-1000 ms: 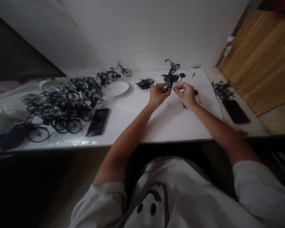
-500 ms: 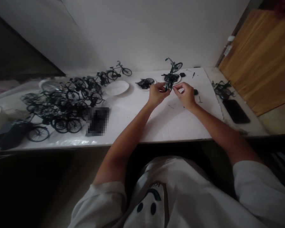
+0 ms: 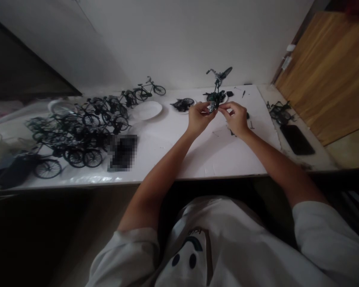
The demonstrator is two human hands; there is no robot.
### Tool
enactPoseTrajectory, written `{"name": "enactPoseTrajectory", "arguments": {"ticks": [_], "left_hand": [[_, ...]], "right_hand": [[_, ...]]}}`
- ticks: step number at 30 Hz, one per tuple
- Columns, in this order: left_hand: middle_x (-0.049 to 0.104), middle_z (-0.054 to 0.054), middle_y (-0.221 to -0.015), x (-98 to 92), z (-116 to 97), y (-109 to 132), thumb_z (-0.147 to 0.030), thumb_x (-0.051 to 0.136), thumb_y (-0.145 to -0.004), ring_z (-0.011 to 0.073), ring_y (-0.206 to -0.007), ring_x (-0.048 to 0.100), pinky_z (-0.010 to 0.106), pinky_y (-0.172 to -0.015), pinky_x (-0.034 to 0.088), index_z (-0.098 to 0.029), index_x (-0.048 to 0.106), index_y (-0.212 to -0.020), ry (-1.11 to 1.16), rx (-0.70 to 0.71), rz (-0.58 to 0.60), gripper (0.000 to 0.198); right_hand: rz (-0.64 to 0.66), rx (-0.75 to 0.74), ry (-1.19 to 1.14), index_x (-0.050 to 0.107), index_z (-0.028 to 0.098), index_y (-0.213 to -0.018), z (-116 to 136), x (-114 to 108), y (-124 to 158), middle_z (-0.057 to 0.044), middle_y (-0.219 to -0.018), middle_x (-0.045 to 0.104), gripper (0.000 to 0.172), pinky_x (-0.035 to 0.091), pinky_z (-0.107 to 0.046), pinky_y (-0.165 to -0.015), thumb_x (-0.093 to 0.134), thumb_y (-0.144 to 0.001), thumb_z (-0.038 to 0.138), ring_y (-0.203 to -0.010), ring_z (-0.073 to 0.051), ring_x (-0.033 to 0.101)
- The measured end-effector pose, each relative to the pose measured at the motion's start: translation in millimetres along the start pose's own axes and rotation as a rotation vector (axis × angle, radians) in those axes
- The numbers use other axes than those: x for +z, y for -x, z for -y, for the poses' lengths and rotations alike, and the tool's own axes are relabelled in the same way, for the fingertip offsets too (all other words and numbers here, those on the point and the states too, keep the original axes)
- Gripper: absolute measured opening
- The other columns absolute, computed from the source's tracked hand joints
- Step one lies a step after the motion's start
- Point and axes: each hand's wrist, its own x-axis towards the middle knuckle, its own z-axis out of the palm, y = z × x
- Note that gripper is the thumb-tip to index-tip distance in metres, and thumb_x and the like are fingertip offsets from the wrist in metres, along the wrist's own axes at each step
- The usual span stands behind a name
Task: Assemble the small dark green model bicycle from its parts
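A small dark model bicycle [image 3: 217,83] is held up over the white table, its handlebar and one wheel pointing away from me. My left hand [image 3: 200,116] is closed on its near end, by a light-coloured rack-like part. From the other side, my right hand [image 3: 235,116] pinches at the same end, fingertips close to those of my left hand. Whether a small part sits between the right fingertips is too small to tell. Behind the held bicycle, dark parts [image 3: 223,96] lie on a plate.
Several model bicycles [image 3: 86,119] crowd the table's left side. Beyond my left hand are a white plate [image 3: 148,110] and a plate with dark wheels [image 3: 184,104]. At the right lie a black phone [image 3: 297,139] and another dark bicycle piece [image 3: 281,113]. A wall stands behind.
The held bicycle has turned and tipped up, so its handlebar and wheel are higher and the wheel looks narrower. Both hands have shifted slightly to the right.
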Motion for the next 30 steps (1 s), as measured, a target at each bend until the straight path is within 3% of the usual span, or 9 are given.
{"name": "enactPoseTrajectory", "arguments": {"ticks": [7, 12, 18, 22, 26, 30], "left_hand": [[0.072, 0.005, -0.099, 3.8, 2, 4, -0.024, 0.09, -0.083, 0.0138, -0.087, 0.073, 0.028, -0.082, 0.07, -0.019, 0.076, -0.105, 0.02, -0.006, 0.009, 0.027], [0.07, 0.008, -0.123, 4.0, 1, 6, -0.025, 0.099, -0.077, 0.0153, -0.094, 0.078, 0.028, -0.082, 0.071, -0.021, 0.07, -0.108, 0.059, -0.014, -0.005, 0.043], [0.065, 0.014, -0.147, 5.9, 3, 9, -0.022, 0.099, -0.077, 0.0178, -0.1, 0.082, 0.034, -0.094, 0.072, -0.021, 0.071, -0.126, 0.125, 0.01, 0.111, 0.056], [0.066, 0.016, -0.15, 7.3, 8, 8, -0.015, 0.092, -0.081, 0.0204, -0.104, 0.083, 0.035, -0.095, 0.072, -0.02, 0.073, -0.128, 0.161, -0.004, 0.157, 0.052], [0.072, 0.015, -0.141, 7.1, 10, 8, -0.018, 0.086, -0.09, 0.0212, -0.106, 0.083, 0.036, -0.098, 0.072, -0.017, 0.075, -0.123, 0.142, -0.005, 0.115, 0.035], [0.075, 0.013, -0.132, 6.7, 10, 8, -0.024, 0.09, -0.09, 0.021, -0.103, 0.083, 0.034, -0.094, 0.073, -0.017, 0.076, -0.119, 0.108, 0.013, 0.076, 0.033]], "right_hand": [[0.013, 0.026, -0.018, 0.082, 0.027, -0.093, 2, -2, -1, -0.008, -0.103, 0.085, 0.02, 0.061, -0.04, -0.077, 0.082, -0.096, 0.047, -0.096, -0.026, 0.077], [-0.011, 0.063, -0.023, 0.082, 0.027, -0.095, -2, -1, -1, -0.007, -0.101, 0.085, 0.018, 0.061, -0.038, -0.077, 0.082, -0.095, 0.045, -0.095, -0.025, 0.077], [-0.06, 0.139, -0.094, 0.081, 0.024, -0.095, -14, 0, -6, -0.006, -0.1, 0.083, 0.018, 0.062, -0.036, -0.073, 0.079, -0.095, 0.042, -0.09, -0.023, 0.075], [-0.065, 0.199, -0.163, 0.082, 0.024, -0.096, -23, 2, -8, -0.006, -0.095, 0.081, 0.017, 0.061, -0.034, -0.066, 0.08, -0.092, 0.041, -0.086, -0.022, 0.074], [-0.054, 0.232, -0.2, 0.083, 0.024, -0.096, -25, 5, -7, -0.005, -0.09, 0.081, 0.019, 0.057, -0.029, -0.057, 0.082, -0.088, 0.04, -0.081, -0.021, 0.073], [-0.033, 0.224, -0.194, 0.084, 0.023, -0.096, -24, 5, -6, -0.006, -0.089, 0.082, 0.02, 0.057, -0.029, -0.055, 0.081, -0.088, 0.041, -0.08, -0.02, 0.073]]}}
